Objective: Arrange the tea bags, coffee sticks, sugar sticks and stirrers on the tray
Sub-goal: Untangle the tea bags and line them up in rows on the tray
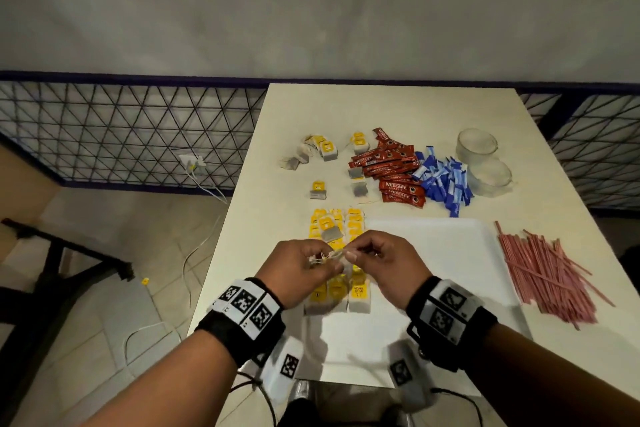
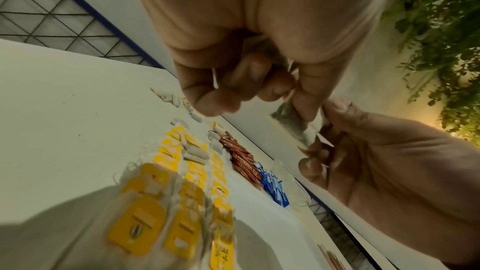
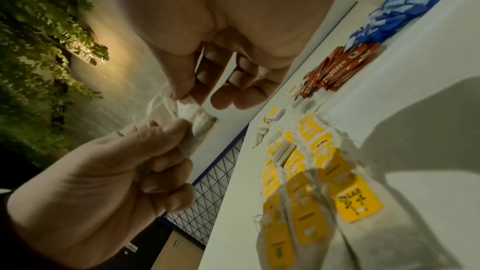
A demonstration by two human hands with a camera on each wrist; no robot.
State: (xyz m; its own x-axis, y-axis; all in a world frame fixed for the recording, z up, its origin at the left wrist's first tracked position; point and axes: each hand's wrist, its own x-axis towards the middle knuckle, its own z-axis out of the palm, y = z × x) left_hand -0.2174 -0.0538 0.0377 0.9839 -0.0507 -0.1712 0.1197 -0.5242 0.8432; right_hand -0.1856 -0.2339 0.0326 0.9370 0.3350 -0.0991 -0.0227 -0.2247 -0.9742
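Here, both hands work over the near-left part of the white tray (image 1: 450, 253). The left hand (image 1: 298, 270) and the right hand (image 1: 377, 260) meet at the middle of the head view, each pinching one end of a single tea bag (image 1: 334, 258) and its tangled string between thumb and fingertips; the bag hangs clear of the tray. Directly below, rows of yellow-tagged tea bags (image 1: 337, 288) already lie in columns along the tray's left edge. On the tabletop (image 1: 398, 107) at 12 o'clock from the hands sit more loose tea bags (image 1: 318, 152), then the red coffee sticks (image 1: 394, 170) and blue sugar sticks (image 1: 443, 180) at about 1 o'clock, with clear cups (image 1: 481, 159) beyond. The pink stirrers (image 1: 547, 274) lie off the tray at 3 o'clock.

Handling judgement: the tea bag is very light, soft and easily torn, and its thread snags. It is best held by the paper tag or the bag's folded top edge, not by the string alone.
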